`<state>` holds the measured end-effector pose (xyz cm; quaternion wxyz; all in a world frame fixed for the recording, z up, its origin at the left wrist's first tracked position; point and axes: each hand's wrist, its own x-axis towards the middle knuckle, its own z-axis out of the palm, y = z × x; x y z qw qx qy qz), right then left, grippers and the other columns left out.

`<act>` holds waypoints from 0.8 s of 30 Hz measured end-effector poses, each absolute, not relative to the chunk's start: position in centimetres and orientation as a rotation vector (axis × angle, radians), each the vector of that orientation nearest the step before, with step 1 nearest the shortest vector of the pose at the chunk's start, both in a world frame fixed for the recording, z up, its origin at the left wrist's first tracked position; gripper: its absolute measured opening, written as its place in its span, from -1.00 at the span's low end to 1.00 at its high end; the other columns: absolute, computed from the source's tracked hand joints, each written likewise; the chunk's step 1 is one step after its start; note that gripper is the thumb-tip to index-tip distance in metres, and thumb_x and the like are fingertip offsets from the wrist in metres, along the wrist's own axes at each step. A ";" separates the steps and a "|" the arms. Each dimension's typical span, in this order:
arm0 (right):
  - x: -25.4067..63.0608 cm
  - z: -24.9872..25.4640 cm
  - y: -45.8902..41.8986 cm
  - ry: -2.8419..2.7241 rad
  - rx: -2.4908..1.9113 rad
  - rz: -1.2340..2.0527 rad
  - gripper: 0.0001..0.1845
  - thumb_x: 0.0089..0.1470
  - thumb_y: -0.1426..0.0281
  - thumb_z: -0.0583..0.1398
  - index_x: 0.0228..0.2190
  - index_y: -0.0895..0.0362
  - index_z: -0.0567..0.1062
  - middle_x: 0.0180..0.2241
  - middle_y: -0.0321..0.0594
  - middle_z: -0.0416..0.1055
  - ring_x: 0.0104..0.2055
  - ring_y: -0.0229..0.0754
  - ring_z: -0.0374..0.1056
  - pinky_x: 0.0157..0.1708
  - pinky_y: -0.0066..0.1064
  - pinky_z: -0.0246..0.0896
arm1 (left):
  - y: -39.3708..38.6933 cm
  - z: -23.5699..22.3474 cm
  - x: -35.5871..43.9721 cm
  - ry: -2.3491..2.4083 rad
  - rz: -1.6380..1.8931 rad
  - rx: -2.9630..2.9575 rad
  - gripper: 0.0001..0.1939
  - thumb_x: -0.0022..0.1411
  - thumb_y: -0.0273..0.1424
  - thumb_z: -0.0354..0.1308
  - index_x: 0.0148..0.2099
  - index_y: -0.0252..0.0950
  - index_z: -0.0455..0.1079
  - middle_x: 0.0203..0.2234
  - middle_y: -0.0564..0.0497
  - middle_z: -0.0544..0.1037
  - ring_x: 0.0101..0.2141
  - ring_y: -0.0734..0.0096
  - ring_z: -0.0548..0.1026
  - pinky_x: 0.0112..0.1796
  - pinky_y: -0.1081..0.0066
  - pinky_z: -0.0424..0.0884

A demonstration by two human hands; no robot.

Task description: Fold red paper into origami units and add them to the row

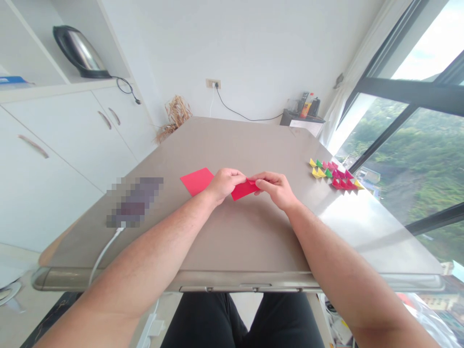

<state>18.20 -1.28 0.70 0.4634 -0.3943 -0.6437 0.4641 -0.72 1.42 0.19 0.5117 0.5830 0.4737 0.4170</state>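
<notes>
Between my two hands is a red sheet of paper [242,192], partly folded, with a small flap raised at its upper right edge. My left hand [227,183] pinches the paper's upper left side, thumb and fingers pressed together. On the right, my right hand [274,187] grips the folded edge, its thumb lying over the flap. A second red sheet of paper [197,181] lies flat just left of my left hand, its right part hidden behind that hand. Fingertips cover some of the fold.
Several small folded paper boats [337,176] in yellow, green and red stand in rows at the table's [239,145] right edge. A blurred-out device [136,203] with a white cable [105,251] lies at left. A kettle [81,50] stands on a shelf; a window [416,125] is at right.
</notes>
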 end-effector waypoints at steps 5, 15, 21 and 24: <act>18.1 0.8 -1.3 -1.562 -1.026 1.144 -0.81 -0.05 0.30 0.32 -0.37 0.14 0.61 -0.42 -0.25 0.54 -0.45 -0.24 0.43 -0.33 -0.32 0.40 | 1.5 0.0 -0.7 1.129 0.992 1.405 -0.87 0.00 -0.32 0.27 -0.46 -0.27 0.54 -0.58 0.04 0.55 -0.50 0.39 0.47 -0.43 0.39 0.33; 17.8 0.8 -1.2 -1.576 -1.056 1.120 -0.85 -0.12 0.35 0.33 -0.44 0.14 0.54 -0.47 -0.30 0.49 -0.48 -0.27 0.41 -0.40 -0.36 0.38 | 1.3 0.3 -0.8 1.088 0.977 1.417 -0.83 -0.01 -0.28 0.33 -0.44 -0.29 0.53 -0.56 0.04 0.55 -0.48 0.42 0.45 -0.40 0.39 0.32; 17.9 0.7 -1.1 -1.479 -1.050 1.221 -0.73 -0.12 0.38 0.35 -0.31 0.11 0.45 -0.50 -0.34 0.49 -0.47 -0.23 0.44 -0.42 -0.37 0.38 | 1.2 0.1 -0.8 1.134 0.989 1.503 -0.83 0.01 -0.29 0.31 -0.43 -0.31 0.52 -0.55 0.05 0.56 -0.48 0.43 0.47 -0.39 0.41 0.33; 18.0 0.7 -1.1 -1.491 -1.087 1.255 -0.75 -0.10 0.40 0.33 -0.31 0.12 0.45 -0.51 -0.33 0.49 -0.47 -0.23 0.45 -0.40 -0.37 0.39 | 1.0 0.2 -0.7 1.155 0.972 1.546 -0.82 0.04 -0.28 0.29 -0.41 -0.31 0.53 -0.55 0.04 0.56 -0.48 0.41 0.47 -0.40 0.41 0.34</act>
